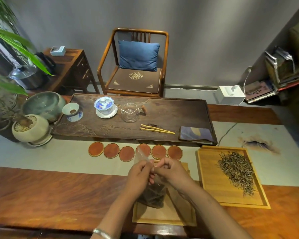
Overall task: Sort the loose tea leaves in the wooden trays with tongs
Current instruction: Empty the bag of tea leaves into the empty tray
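My left hand (139, 175) and my right hand (171, 170) both pinch the top of a clear plastic bag (154, 194) holding dark tea leaves. The bag hangs over a light wooden tray (164, 216) in front of me. A second wooden tray (212, 183) to the right carries a pile of pale green-grey tea leaves (236, 171). Bamboo tongs (156, 129) lie untouched on the dark tea board (171, 114) behind.
Several round red coasters (110, 150) line up between the board and the trays. On the board stand a lidded gaiwan (105, 106), a glass pitcher (130, 112), a strainer cup (72, 112) and a folded cloth (196, 133). Pots and a plant (30, 127) crowd the left.
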